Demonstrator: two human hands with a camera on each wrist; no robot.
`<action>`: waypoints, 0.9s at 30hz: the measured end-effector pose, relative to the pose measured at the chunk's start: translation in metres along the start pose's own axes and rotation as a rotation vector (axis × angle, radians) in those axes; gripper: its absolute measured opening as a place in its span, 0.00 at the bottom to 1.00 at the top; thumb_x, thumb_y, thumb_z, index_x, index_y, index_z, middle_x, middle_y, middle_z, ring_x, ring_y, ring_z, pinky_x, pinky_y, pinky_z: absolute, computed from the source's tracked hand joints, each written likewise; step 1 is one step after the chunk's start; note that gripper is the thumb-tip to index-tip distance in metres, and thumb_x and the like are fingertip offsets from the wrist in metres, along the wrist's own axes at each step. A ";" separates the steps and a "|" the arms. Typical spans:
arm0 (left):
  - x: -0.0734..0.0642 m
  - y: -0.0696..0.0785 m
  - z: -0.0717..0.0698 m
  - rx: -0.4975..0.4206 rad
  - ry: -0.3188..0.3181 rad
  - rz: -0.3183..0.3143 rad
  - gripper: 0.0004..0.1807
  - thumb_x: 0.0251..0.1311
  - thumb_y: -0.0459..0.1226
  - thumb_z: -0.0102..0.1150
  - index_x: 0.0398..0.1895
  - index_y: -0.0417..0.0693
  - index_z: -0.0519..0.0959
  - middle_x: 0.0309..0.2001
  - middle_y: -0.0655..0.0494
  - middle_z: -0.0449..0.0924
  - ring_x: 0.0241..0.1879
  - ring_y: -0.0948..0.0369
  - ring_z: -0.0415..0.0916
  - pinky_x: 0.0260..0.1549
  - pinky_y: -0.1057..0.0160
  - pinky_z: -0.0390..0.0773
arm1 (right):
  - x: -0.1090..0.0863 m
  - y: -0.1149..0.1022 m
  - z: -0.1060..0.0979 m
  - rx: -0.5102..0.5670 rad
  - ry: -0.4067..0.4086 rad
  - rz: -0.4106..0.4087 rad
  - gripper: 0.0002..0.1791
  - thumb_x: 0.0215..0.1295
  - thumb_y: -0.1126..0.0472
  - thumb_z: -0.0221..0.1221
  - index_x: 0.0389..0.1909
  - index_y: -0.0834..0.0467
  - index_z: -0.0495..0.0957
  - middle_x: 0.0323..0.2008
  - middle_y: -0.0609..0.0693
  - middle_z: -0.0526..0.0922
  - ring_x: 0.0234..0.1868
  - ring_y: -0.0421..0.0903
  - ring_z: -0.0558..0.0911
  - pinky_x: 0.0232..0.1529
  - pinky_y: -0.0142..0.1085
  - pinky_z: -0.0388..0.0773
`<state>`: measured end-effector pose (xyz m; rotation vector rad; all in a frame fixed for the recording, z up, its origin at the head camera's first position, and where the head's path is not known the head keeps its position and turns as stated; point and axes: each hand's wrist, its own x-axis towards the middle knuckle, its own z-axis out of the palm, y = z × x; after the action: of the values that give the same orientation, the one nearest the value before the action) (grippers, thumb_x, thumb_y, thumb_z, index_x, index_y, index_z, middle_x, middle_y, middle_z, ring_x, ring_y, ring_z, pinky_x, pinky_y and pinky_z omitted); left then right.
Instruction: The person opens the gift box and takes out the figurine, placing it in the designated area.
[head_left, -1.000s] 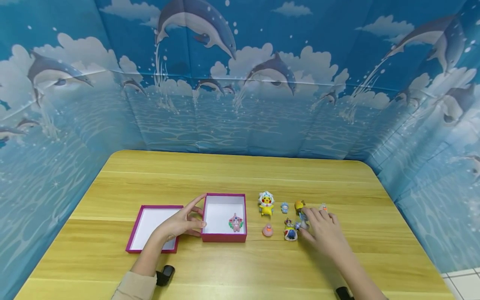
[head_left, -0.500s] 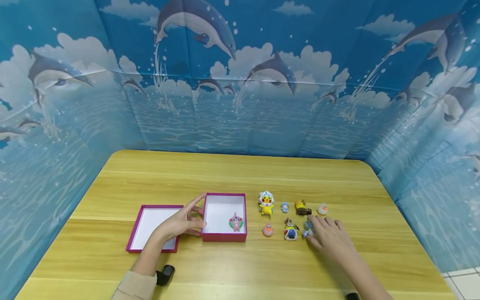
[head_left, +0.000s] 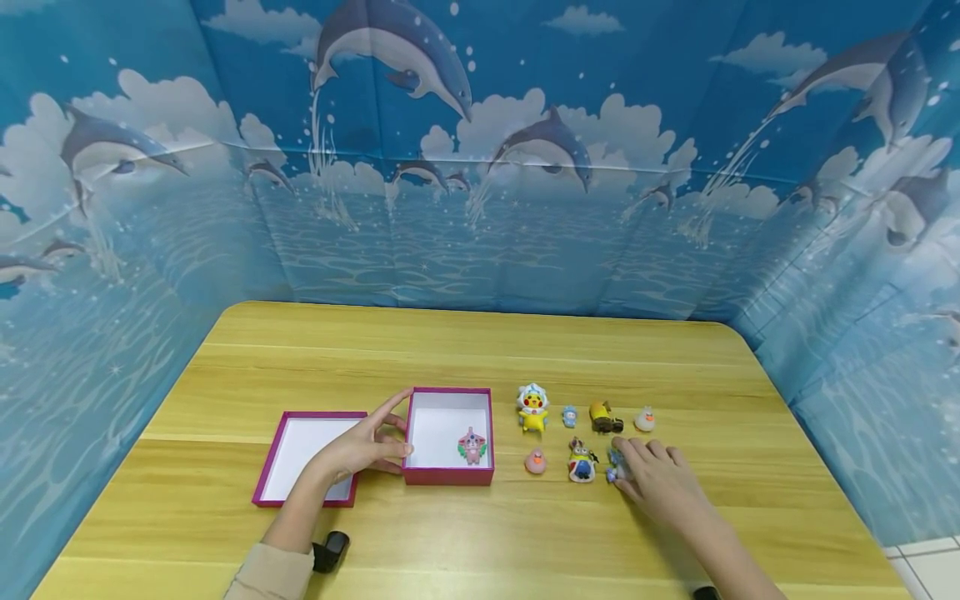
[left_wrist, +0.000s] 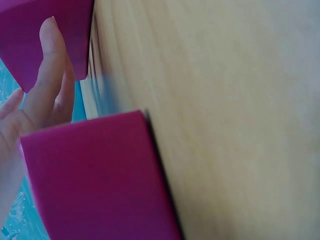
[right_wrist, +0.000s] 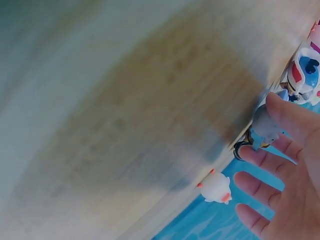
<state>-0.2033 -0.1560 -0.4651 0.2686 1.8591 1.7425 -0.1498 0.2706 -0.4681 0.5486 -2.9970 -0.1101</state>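
Note:
My left hand rests against the left wall of an open magenta box. In the left wrist view a straight finger lies along the box's side. Inside the white-lined box lies a pink figurine with green at its sides. On the table to the right, my right hand pinches a small grey-blue figurine between thumb and index finger. Part of that figurine is hidden by the fingers; the right wrist view shows its grey rounded body. The other right fingers are spread apart.
The box lid lies under my left forearm. Between box and right hand stand a yellow figure in a white hat, a pink duck, a small blue figure and a crowned figure. Behind lie a yellow-brown figure and white duck.
My right hand has moved slightly right and nearer with the grey-blue figurine, uncovering the yellow-brown figure and the white duck. My left hand and the box have stayed put.

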 end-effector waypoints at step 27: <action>0.000 -0.001 0.000 0.011 -0.001 0.003 0.46 0.56 0.32 0.60 0.72 0.61 0.44 0.56 0.38 0.52 0.39 0.52 0.74 0.39 0.50 0.80 | 0.000 -0.004 0.006 -0.025 -0.018 0.024 0.28 0.58 0.50 0.59 0.56 0.58 0.66 0.46 0.56 0.74 0.47 0.58 0.74 0.46 0.55 0.70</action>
<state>-0.2031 -0.1555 -0.4666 0.2761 1.8691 1.7342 -0.1493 0.2675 -0.4748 0.5116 -3.0144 -0.1520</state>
